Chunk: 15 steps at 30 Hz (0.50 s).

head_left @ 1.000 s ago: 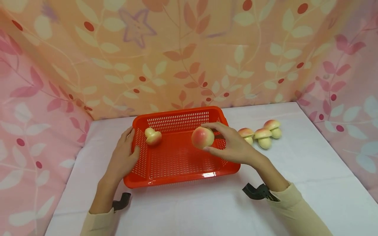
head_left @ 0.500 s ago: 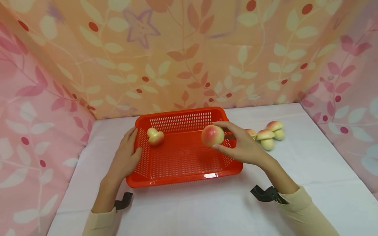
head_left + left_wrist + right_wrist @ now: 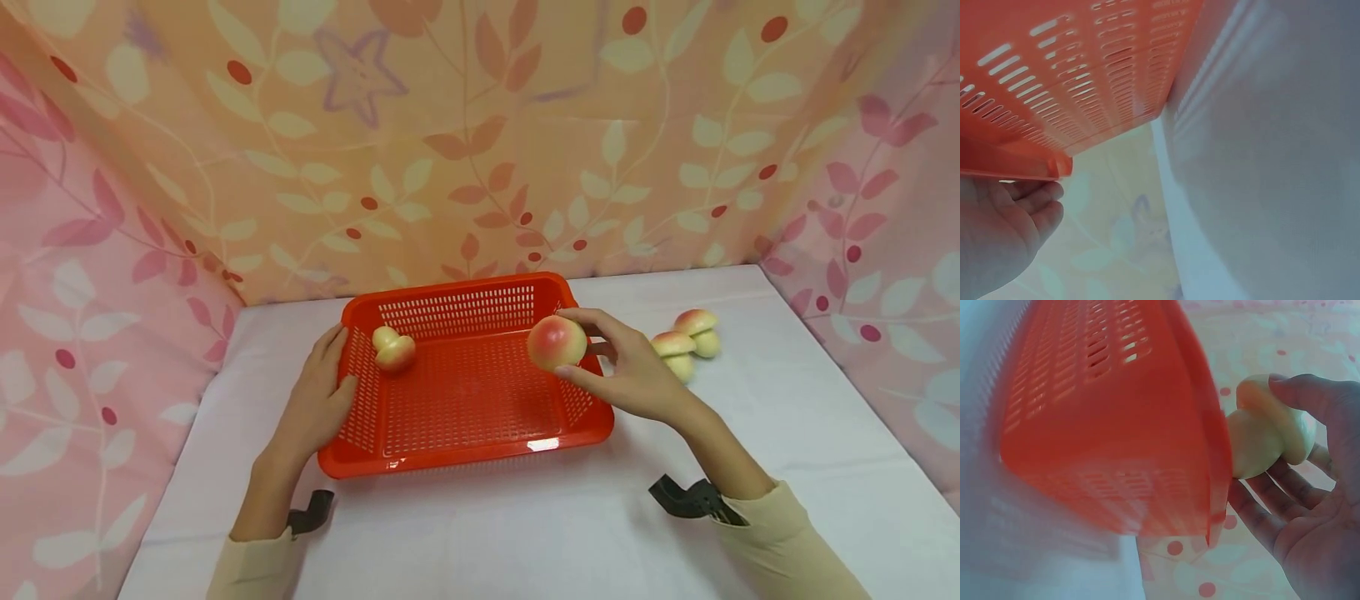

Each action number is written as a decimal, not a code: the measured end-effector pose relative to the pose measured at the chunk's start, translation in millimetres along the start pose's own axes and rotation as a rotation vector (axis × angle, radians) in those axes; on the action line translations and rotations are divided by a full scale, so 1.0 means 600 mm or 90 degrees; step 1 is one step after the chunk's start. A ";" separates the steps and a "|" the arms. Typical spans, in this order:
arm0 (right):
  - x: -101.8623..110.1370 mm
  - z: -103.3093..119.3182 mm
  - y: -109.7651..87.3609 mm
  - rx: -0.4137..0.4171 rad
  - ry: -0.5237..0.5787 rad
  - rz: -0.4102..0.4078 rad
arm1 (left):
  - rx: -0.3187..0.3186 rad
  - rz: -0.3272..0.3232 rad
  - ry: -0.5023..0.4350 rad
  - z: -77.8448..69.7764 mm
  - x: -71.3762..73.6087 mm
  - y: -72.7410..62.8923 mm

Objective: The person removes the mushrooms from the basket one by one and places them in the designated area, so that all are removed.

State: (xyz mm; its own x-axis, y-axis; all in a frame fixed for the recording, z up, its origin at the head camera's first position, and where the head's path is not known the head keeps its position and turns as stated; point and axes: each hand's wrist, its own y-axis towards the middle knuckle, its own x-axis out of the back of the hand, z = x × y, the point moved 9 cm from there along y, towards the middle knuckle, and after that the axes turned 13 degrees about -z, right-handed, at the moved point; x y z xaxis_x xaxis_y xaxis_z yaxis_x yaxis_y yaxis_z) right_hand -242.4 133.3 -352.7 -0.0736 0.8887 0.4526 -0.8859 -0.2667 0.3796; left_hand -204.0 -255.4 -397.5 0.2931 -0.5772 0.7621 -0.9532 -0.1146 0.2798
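Note:
My right hand (image 3: 633, 371) holds a toy mushroom (image 3: 557, 342) between thumb and fingers, over the right end of a red plastic basket (image 3: 465, 457). Its rounded red-and-cream cap faces up in the head view; from the right wrist, its pale stem (image 3: 1254, 445) shows beside the basket's rim. My left hand (image 3: 318, 400) grips the basket's left rim, thumb on the inner side. In the left wrist view its fingertips (image 3: 1047, 209) lie just under the rim. Another toy mushroom (image 3: 394, 351) lies on its side inside the basket, near the left wall.
Two more toy mushrooms (image 3: 673, 353) (image 3: 698, 332) stand close together on the white tablecloth (image 3: 750, 433), right of the basket. Flowered curtains (image 3: 465, 167) hang behind and on both sides. A black wrist mount (image 3: 693, 498) sticks out at the right sleeve.
My right hand has moved right with the mushroom, from above the basket's middle right to its right end, and now covers one of the table mushrooms. My left hand stays on the rim.

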 end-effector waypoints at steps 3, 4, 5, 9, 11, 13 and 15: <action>0.007 -0.005 -0.003 -0.010 0.009 -0.005 | -0.003 0.002 -0.005 -0.001 0.001 -0.001; 0.010 -0.007 -0.004 -0.015 0.009 -0.007 | -0.003 0.004 -0.007 -0.002 0.002 -0.001; 0.013 -0.010 -0.005 -0.021 0.007 -0.010 | -0.005 0.005 -0.007 -0.003 0.002 -0.001; 0.026 -0.018 -0.010 -0.035 -0.008 -0.021 | -0.005 0.019 -0.013 -0.004 0.004 -0.001; 0.032 -0.020 -0.012 -0.033 -0.016 -0.026 | -0.006 0.025 -0.017 -0.005 0.005 0.000; 0.037 -0.022 -0.015 -0.031 -0.021 -0.031 | -0.004 0.032 -0.029 -0.004 0.006 0.002; 0.041 -0.024 -0.018 -0.029 -0.025 -0.033 | -0.004 0.035 -0.039 -0.004 0.006 0.003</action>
State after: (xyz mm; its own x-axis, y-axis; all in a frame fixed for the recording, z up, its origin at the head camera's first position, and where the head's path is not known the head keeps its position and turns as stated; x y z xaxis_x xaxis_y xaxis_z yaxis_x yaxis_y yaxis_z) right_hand -241.6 163.7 -357.2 -0.0102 0.8849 0.4656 -0.9078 -0.2035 0.3668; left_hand -204.5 -255.7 -392.8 0.2353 -0.6307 0.7395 -0.9672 -0.0769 0.2421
